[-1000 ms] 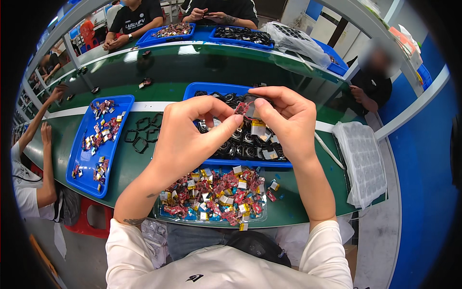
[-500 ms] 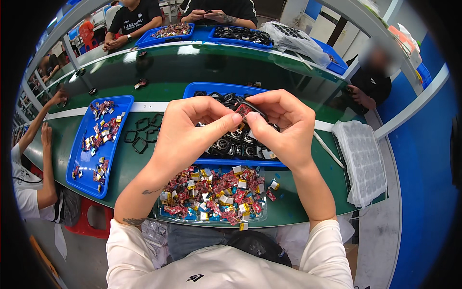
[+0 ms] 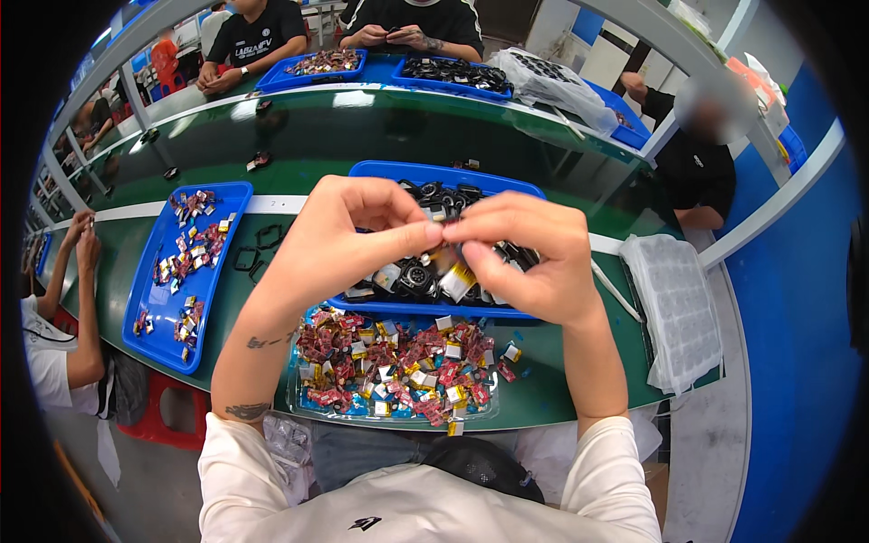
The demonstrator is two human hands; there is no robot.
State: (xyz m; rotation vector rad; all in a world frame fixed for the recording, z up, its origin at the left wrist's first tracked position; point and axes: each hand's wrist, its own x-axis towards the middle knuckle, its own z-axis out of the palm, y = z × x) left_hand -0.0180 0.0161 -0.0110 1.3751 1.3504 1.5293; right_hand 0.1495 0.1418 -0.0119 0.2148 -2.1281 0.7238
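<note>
Both hands pinch one small part above the blue tray.
The left hand [image 3: 339, 240] and right hand [image 3: 534, 262] meet fingertip to fingertip on a small part [image 3: 441, 242], the blue tray [image 3: 398, 172] at 12 o'clock, colourful pieces [image 3: 398, 366] at 6 o'clock.

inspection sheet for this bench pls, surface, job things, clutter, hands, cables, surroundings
surface: green bench with a white strip along it.
job's things: small part pinched between both hands; blue tray of black parts under them; clear tray of red and yellow pieces nearest the person.
clutter: second blue tray, loose black rings, stack of clear blister sheets.
hands: left hand and right hand meet fingertip to fingertip.
cables: nothing seen.
surroundings: other people at work on the far side and at the left.
</note>
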